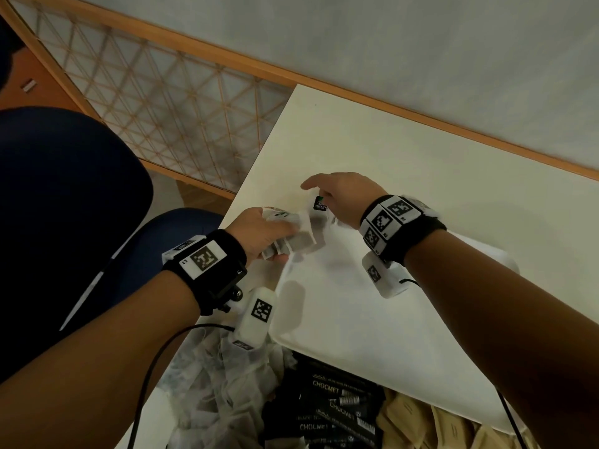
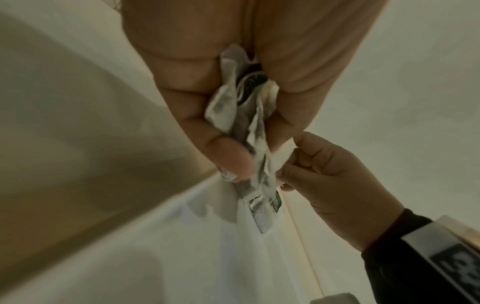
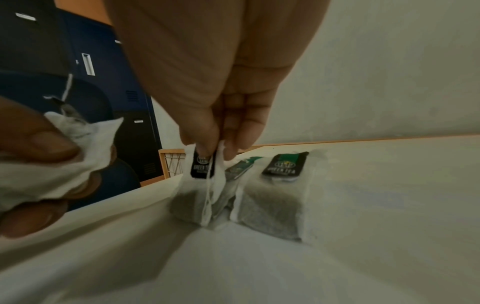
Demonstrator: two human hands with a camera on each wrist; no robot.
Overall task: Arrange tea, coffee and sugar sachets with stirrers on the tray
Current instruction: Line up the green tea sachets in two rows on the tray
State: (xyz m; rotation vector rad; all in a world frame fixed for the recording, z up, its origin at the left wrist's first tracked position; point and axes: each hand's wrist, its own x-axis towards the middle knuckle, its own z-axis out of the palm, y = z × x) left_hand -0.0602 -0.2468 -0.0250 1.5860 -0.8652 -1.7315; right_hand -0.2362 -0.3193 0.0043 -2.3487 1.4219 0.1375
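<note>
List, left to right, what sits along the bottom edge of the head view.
Heap of white paper tea bags → pile of black "CHOCMET" sachets → pile of tan paper sachets.

office | blue metal lockers (image 3: 109, 67) | blue chair (image 1: 64, 189) | white table (image 1: 421, 163)

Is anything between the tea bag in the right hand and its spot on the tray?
Nothing visible. The right hand pinches the top of a white paper tea bag already touching the white plastic tray, beside another tea bag lying there.
</note>
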